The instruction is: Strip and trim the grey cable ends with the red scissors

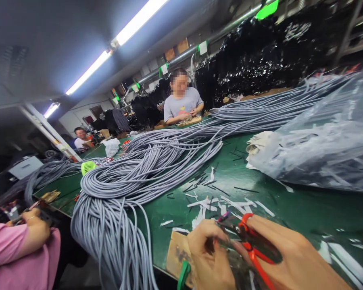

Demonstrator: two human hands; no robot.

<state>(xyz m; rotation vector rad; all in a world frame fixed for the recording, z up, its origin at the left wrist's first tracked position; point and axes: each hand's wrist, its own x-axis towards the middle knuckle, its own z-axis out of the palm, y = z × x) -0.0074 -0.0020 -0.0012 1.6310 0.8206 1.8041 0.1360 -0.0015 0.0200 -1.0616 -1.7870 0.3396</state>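
Note:
In the lower right of the head view, my left hand is closed, its fingers pinched together. Thin coloured wires, blurred, show just past its fingertips; the rest of what it grips is hidden. My right hand is wrapped around red-handled scissors, with their dark blades pointing left towards the wires. A wooden block with a green piece at its front lies at the table edge, partly behind my left hand.
Long bundles of grey cables run over the green table and hang off its front edge. White strips and black offcuts litter the surface. A clear plastic bag stands at right. Co-workers sit across and at left.

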